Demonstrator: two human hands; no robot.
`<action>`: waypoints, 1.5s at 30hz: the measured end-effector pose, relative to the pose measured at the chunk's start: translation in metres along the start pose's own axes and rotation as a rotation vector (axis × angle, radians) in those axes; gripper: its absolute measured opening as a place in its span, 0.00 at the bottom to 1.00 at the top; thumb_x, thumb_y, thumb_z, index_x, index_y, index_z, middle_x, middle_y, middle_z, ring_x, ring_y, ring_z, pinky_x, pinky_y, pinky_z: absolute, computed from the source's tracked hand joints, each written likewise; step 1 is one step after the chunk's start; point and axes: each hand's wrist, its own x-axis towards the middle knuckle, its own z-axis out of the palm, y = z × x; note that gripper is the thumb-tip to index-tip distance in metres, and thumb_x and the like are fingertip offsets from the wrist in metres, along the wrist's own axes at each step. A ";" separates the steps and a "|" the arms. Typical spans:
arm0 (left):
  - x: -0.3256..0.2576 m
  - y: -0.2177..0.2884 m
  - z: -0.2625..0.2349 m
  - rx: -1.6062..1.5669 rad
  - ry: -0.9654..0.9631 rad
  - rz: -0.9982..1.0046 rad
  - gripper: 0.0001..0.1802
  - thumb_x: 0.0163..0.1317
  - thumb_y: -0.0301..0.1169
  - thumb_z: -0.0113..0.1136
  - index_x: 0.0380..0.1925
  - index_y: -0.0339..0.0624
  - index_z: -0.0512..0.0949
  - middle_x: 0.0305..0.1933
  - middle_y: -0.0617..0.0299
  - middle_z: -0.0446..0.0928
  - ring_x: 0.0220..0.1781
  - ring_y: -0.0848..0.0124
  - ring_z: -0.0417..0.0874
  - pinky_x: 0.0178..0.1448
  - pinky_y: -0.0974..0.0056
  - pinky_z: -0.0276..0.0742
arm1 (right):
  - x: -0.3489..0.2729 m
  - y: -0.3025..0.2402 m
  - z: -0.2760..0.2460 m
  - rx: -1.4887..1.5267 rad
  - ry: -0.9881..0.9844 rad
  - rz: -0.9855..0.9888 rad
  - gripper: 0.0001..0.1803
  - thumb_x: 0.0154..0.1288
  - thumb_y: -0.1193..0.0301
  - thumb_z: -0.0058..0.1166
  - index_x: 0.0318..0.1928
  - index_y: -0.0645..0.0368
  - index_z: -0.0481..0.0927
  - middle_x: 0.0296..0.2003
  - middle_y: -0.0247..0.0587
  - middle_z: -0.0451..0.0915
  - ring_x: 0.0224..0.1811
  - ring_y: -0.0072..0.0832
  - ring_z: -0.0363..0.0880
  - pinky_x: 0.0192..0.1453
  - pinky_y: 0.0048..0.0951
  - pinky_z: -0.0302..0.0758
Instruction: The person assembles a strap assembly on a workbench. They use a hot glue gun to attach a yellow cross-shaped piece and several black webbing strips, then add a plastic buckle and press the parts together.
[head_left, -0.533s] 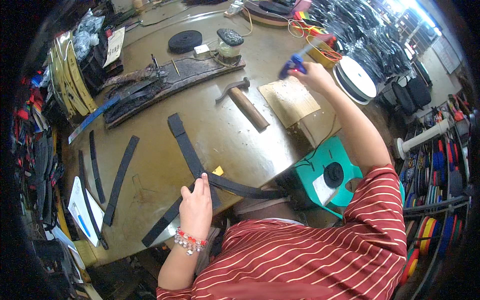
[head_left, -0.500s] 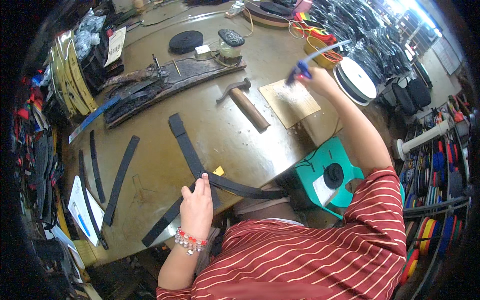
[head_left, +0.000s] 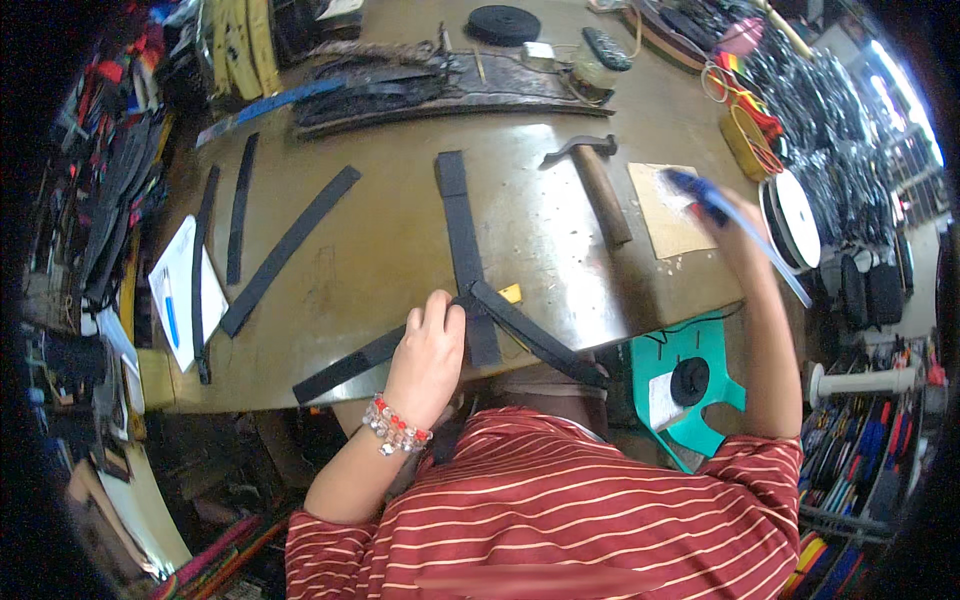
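Observation:
In my right hand (head_left: 738, 236) is a blue hot glue gun (head_left: 697, 192), its long clear glue stick (head_left: 768, 246) poking out the back. Its front end is over a square of cardboard (head_left: 661, 237) speckled with white bits, on the right of the table. My left hand (head_left: 430, 345) is closed on a black strap (head_left: 350, 372) near the table's front edge. That strap meets an upright black strap (head_left: 460, 225) and a third black strap (head_left: 545, 340) slanting down to the right. My fingertips hide part of the join.
A hammer (head_left: 603, 200) lies left of the cardboard. More black straps (head_left: 290, 250) and white paper with a blue pen (head_left: 172, 320) are at left. A dark board (head_left: 520, 85) and a black webbing roll (head_left: 504, 25) sit behind. A green stool (head_left: 650, 355) stands below the table.
My view has shifted, so the table appears lower and squarer. The glue gun has turned, its stick now pointing toward me. My left hand stays at the strap join.

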 end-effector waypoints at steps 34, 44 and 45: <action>-0.008 -0.007 0.005 -0.077 0.045 -0.027 0.15 0.54 0.21 0.54 0.41 0.24 0.75 0.41 0.51 0.69 0.42 0.61 0.75 0.44 0.65 0.80 | -0.036 -0.128 0.073 0.271 -0.359 -0.588 0.21 0.48 0.51 0.69 0.33 0.55 0.82 0.27 0.44 0.70 0.28 0.43 0.73 0.31 0.41 0.70; -0.008 -0.006 0.003 -0.061 0.020 -0.034 0.15 0.52 0.21 0.54 0.41 0.24 0.74 0.41 0.51 0.68 0.42 0.61 0.75 0.43 0.65 0.82 | -0.023 -0.137 0.075 0.065 -0.269 -0.716 0.19 0.51 0.55 0.67 0.30 0.57 0.78 0.30 0.44 0.71 0.28 0.44 0.76 0.33 0.44 0.73; -0.008 -0.006 0.003 -0.054 0.019 -0.032 0.15 0.52 0.21 0.54 0.41 0.24 0.74 0.41 0.51 0.68 0.42 0.61 0.75 0.43 0.65 0.82 | -0.024 -0.136 0.072 0.067 -0.289 -0.703 0.19 0.51 0.54 0.66 0.30 0.57 0.79 0.29 0.44 0.71 0.28 0.44 0.76 0.32 0.43 0.73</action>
